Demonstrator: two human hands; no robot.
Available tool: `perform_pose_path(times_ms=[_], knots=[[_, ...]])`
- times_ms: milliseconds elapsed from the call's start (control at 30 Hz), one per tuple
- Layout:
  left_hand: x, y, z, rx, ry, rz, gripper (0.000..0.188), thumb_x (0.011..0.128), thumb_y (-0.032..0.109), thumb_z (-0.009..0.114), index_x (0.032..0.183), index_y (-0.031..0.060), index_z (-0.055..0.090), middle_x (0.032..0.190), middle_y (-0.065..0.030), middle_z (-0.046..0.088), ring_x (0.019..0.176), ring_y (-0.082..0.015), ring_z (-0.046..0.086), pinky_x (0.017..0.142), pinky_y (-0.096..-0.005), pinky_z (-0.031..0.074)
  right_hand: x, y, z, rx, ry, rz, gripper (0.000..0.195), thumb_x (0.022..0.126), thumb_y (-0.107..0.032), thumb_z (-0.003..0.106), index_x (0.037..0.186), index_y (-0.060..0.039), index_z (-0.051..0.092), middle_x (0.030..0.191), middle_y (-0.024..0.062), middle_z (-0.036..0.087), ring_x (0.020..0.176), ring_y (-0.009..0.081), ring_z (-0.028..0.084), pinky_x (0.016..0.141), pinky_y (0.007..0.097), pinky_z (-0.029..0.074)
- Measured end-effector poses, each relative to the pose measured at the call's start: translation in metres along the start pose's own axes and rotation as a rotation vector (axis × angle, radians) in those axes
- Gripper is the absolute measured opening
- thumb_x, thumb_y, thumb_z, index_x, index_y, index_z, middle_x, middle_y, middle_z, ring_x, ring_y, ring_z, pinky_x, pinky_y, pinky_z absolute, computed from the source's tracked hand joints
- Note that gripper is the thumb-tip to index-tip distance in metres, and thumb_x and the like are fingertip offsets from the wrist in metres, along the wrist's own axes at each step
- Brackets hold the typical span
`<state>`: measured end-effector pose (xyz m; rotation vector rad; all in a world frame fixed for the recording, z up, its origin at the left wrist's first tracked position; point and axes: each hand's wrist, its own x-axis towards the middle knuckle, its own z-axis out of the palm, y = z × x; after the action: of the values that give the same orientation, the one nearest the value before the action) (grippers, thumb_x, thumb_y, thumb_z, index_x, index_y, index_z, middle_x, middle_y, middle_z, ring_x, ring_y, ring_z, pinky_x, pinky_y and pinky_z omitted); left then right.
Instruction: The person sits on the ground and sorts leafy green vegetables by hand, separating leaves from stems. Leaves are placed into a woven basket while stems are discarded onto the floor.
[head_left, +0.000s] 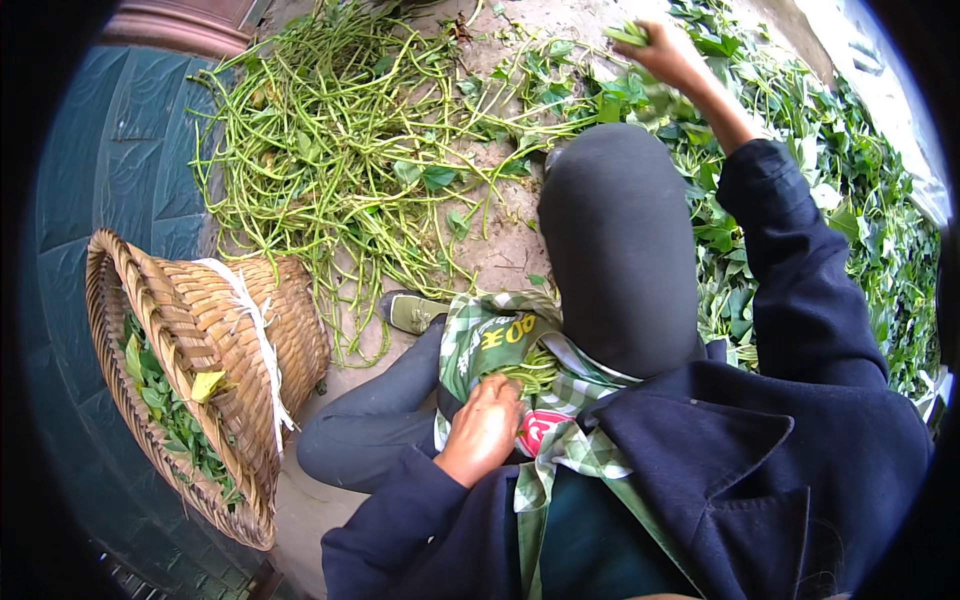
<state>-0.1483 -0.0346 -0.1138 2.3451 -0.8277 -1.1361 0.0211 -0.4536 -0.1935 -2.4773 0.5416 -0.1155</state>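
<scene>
My left hand (484, 424) is in my lap, its fingers curled over a small bundle of green stems (534, 371). The bundle lies against a green-and-white checked apron (585, 379) that bears printed writing. Stretched out at the upper right, my right hand (664, 56) grips a few short green stems (628, 34) that poke out past the fingers. Beneath that hand spread leafy green vines (705, 135), somewhat blurred close to the wrist. The fingertips of my left hand are partly hidden.
A large heap of stripped, long green stems (337, 150) covers the floor ahead. At left, a woven basket (225, 315) tied with white strips leans over, green leaves (176, 420) inside. Dark tiled wall (127, 172) stands behind it. White sheeting (881, 97) edges the vines at right.
</scene>
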Motion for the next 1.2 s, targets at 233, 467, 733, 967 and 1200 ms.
perform_pose_path(times_ms=[233,467,733,967,1200], knots=[[0.001,0.02,-0.014,0.169,0.104,0.019,0.032,0.078,0.011,0.059,0.11,0.0056,0.055,0.112,-0.0146,0.053,0.1,-0.0305,0.053,0.083,-0.0357,0.045,-0.03,0.079,0.077,-0.06,-0.231,0.04,0.027,0.076,-0.03,0.062,0.088,-0.0059,0.064,0.078,0.0154,0.063,0.075,0.03,0.061,0.07,0.0381,0.048],[0.029,0.032,-0.041,0.017,0.143,0.041,0.017,0.075,0.001,0.061,0.092,0.0026,0.06,0.082,-0.0101,0.06,0.072,-0.0251,0.059,0.064,-0.0324,0.048,-0.002,0.035,0.147,-0.062,-0.227,-0.193,0.031,0.074,-0.035,0.064,0.087,-0.0069,0.062,0.079,0.0157,0.062,0.078,0.0316,0.06,0.069,0.0407,0.048],[0.1,0.01,-0.091,-0.132,0.213,-0.138,0.013,0.08,0.002,0.055,0.091,0.0002,0.061,0.072,-0.0096,0.057,0.063,-0.0196,0.058,0.058,-0.0263,0.046,0.013,0.045,0.251,-0.177,-0.516,-0.027,0.023,0.072,-0.026,0.063,0.083,-0.0062,0.062,0.081,0.0157,0.062,0.079,0.0318,0.06,0.069,0.0406,0.049],[0.304,-0.101,-0.099,0.081,0.531,-0.064,0.032,0.081,0.011,0.053,0.109,-0.0042,0.051,0.116,-0.0196,0.048,0.094,-0.033,0.055,0.083,-0.0361,0.043,-0.006,0.042,0.234,0.0,-0.486,-0.066,0.018,0.07,-0.021,0.058,0.083,-0.0091,0.062,0.079,0.0146,0.062,0.079,0.0316,0.06,0.069,0.0419,0.048],[0.397,-0.155,-0.067,0.393,0.188,-0.373,0.048,0.081,0.014,0.053,0.126,0.0051,0.038,0.116,-0.0169,0.051,0.103,-0.0307,0.051,0.091,-0.044,0.038,-0.022,0.05,0.199,0.039,-0.493,0.013,0.024,0.07,-0.018,0.059,0.092,-0.0084,0.062,0.078,0.017,0.061,0.079,0.0335,0.059,0.071,0.0414,0.048]])
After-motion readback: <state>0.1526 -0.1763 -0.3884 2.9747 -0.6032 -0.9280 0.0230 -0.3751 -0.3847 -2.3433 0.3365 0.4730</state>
